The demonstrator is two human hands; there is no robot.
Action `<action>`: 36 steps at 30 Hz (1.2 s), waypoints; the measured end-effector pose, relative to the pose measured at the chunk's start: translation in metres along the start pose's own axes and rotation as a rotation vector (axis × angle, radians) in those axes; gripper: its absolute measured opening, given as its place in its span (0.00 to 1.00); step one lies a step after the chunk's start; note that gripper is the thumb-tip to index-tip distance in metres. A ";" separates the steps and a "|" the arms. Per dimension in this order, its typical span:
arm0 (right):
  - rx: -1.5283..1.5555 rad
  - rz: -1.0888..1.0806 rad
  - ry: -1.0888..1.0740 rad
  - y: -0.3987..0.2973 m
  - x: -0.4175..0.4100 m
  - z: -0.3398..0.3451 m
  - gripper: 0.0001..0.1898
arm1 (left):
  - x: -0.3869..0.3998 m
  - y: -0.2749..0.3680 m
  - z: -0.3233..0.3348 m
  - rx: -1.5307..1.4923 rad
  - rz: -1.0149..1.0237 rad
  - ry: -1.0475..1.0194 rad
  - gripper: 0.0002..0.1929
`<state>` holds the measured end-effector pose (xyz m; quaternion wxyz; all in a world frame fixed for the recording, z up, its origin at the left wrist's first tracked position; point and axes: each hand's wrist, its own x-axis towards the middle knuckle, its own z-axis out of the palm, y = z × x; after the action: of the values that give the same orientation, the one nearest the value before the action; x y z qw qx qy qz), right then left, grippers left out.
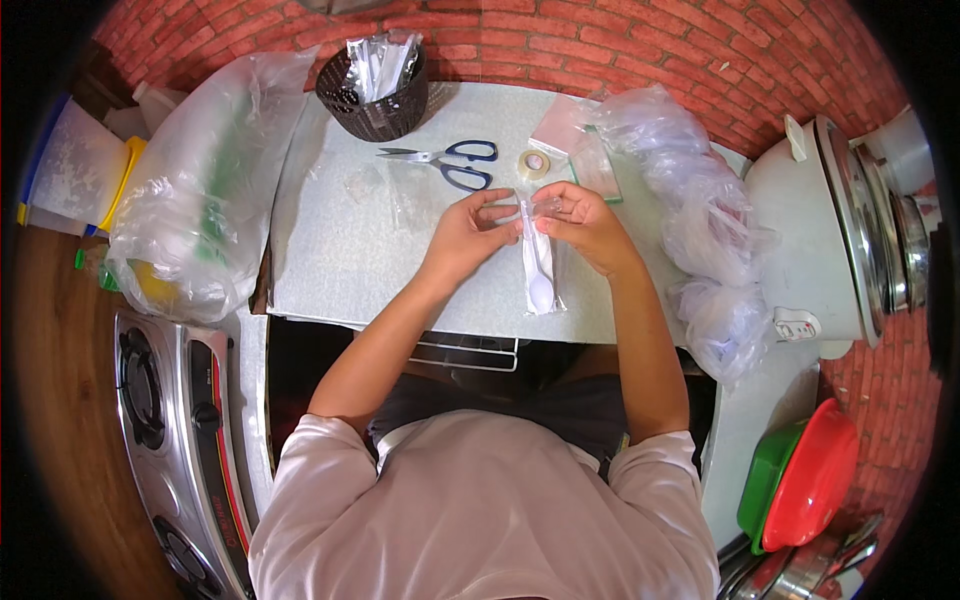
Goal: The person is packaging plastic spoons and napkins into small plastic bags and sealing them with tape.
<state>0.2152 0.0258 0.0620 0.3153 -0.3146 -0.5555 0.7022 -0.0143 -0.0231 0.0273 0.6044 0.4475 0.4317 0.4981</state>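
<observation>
A white plastic spoon (539, 289) lies in a clear plastic sleeve with something white beside it, bowl end towards me. My right hand (581, 221) pinches the upper end of the sleeve between thumb and fingers. On the other side, my left hand (480, 225) has its thumb tip against or very near the sleeve's edge; whether it grips the film, I cannot tell. Just above my hands are a roll of clear tape (534, 164) and scissors with dark blue handles (466, 166), blades pointing left. A dark woven plastic basket (382, 120) holds several wrapped white utensils (382, 67).
Flat plastic packets (596, 165) lie right of the tape. Bundled clear plastic bags (705, 202) line the table's right side, beside a white cooker (802, 232). A large plastic-wrapped bundle (202, 187) stands left, above a gas stove (172, 420). Red (814, 480) and green basins (765, 472) sit lower right.
</observation>
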 end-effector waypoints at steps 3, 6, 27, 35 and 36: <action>-0.030 -0.016 0.022 0.005 0.000 -0.002 0.19 | -0.003 0.000 0.002 0.190 0.149 0.120 0.21; -0.036 -0.036 0.066 0.005 0.000 -0.002 0.18 | -0.014 0.006 0.005 0.321 0.285 0.232 0.13; -0.030 -0.085 0.096 0.000 -0.004 0.009 0.17 | -0.032 0.004 0.034 0.216 0.208 0.258 0.10; -0.082 -0.092 0.136 0.001 -0.010 0.005 0.18 | -0.022 -0.009 0.026 0.048 0.226 0.121 0.04; -0.090 -0.104 0.157 0.003 -0.012 0.003 0.17 | -0.021 -0.009 0.025 0.006 0.236 0.127 0.04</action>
<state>0.2200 0.0145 0.0611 0.3795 -0.3530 -0.5758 0.6324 0.0095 -0.0477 0.0259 0.5119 0.4646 0.4148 0.5917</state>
